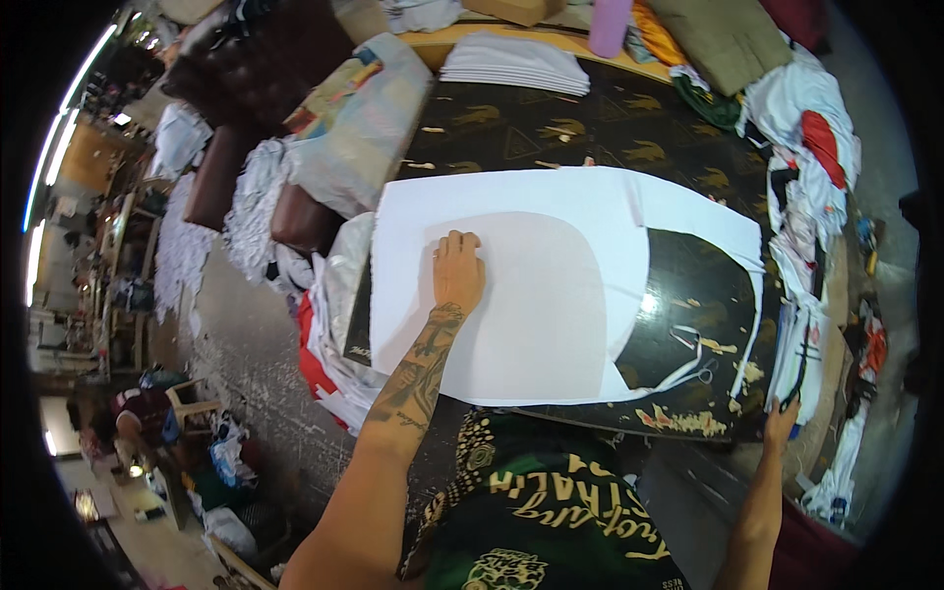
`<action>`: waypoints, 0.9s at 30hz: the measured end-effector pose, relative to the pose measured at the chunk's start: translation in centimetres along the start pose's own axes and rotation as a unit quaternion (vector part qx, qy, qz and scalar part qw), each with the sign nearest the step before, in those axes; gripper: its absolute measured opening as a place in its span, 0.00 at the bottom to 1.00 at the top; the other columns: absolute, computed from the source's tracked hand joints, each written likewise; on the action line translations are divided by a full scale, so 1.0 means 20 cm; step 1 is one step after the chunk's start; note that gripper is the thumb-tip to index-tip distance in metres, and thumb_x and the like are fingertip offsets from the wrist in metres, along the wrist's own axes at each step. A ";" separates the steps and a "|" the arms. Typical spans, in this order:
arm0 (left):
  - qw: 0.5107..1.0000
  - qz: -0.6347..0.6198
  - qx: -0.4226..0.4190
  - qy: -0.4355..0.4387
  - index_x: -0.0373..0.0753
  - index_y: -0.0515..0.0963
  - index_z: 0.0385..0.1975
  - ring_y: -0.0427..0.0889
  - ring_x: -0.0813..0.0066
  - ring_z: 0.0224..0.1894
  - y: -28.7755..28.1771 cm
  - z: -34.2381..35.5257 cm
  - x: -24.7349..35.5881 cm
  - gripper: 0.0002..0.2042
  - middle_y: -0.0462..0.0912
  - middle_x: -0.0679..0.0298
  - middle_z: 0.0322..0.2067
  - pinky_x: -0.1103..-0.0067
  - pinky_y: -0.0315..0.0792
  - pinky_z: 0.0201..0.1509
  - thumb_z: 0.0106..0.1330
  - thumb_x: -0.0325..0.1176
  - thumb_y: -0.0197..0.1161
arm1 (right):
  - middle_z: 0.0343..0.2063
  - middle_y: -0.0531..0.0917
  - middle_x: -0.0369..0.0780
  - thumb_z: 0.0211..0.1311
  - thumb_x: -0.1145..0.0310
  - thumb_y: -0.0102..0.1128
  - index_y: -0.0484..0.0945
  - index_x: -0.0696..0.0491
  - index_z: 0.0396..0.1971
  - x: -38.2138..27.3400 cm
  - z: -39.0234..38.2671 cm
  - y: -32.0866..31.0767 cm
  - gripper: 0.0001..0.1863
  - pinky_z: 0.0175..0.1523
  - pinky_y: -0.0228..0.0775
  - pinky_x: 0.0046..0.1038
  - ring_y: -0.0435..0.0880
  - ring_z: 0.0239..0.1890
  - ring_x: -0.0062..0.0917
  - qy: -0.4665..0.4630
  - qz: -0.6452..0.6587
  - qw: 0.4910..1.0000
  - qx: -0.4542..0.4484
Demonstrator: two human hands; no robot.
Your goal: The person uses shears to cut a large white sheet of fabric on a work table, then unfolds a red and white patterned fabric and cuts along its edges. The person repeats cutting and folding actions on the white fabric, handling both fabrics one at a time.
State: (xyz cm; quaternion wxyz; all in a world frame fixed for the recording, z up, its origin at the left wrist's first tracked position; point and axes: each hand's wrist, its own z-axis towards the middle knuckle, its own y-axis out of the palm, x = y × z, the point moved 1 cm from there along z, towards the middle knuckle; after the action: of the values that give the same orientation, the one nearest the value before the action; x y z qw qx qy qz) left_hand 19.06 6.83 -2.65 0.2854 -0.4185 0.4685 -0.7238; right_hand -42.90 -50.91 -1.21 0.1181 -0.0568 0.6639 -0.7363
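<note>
A white fabric sheet [398, 221] lies on the dark table, with a pale, round-cornered template [546, 285] flat on top of it. My left hand [459, 272] rests palm down on the template near its left side, its fingers slightly bent and holding nothing. Off the table's right edge, my right hand [783, 421] is closed beside a hanging pile of cloth. A thin dark shape runs up from its fingers; what it is, I cannot make out. Right of the template, the fabric has a large curved cut-out showing the tabletop, where what looks like a pair of scissors [704, 372] lies.
Folded white pieces [514, 64] are stacked at the table's far side, near a purple bottle [609, 28]. Cloth heaps [801, 108] line the right edge. To the left are a plastic-wrapped bundle [359, 128] and a dark red tufted chair [261, 64]. Scraps [683, 421] litter the near edge.
</note>
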 end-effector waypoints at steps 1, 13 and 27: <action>0.998 0.038 0.031 -0.033 0.46 0.80 0.50 0.77 0.55 0.58 -0.03 0.00 -0.10 0.13 0.79 0.59 0.51 0.56 0.71 0.62 0.67 0.29 0.64 | 0.78 0.67 0.59 0.77 0.61 0.63 0.63 0.62 0.79 0.06 0.01 0.03 0.38 0.84 0.52 0.44 0.65 0.80 0.53 -0.010 0.027 0.999 -0.031; 0.971 -0.235 -0.051 0.001 0.40 0.83 0.45 0.84 0.57 0.38 -0.24 -0.34 0.18 0.06 0.85 0.59 0.36 0.62 0.77 0.45 0.72 0.30 0.68 | 0.52 0.87 0.60 0.64 0.70 0.70 0.79 0.66 0.59 0.27 0.31 -0.04 0.26 0.65 0.75 0.49 0.84 0.58 0.58 -0.151 0.038 0.983 -0.096; 0.883 -0.206 -0.265 0.328 0.42 0.84 0.41 0.77 0.56 0.54 -0.12 -0.72 0.76 0.14 0.80 0.62 0.46 0.60 0.69 0.59 0.60 0.37 0.79 | 0.51 0.87 0.57 0.63 0.54 0.79 0.84 0.62 0.52 -0.17 -0.29 -0.11 0.29 0.63 0.76 0.48 0.85 0.57 0.54 0.016 0.026 0.999 0.032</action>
State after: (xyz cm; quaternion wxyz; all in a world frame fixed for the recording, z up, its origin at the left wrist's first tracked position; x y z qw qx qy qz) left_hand -1.01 1.90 1.60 -0.1621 -0.3043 0.6126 -0.7112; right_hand -41.18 -44.16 0.50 0.1287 -0.0238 0.6431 -0.7546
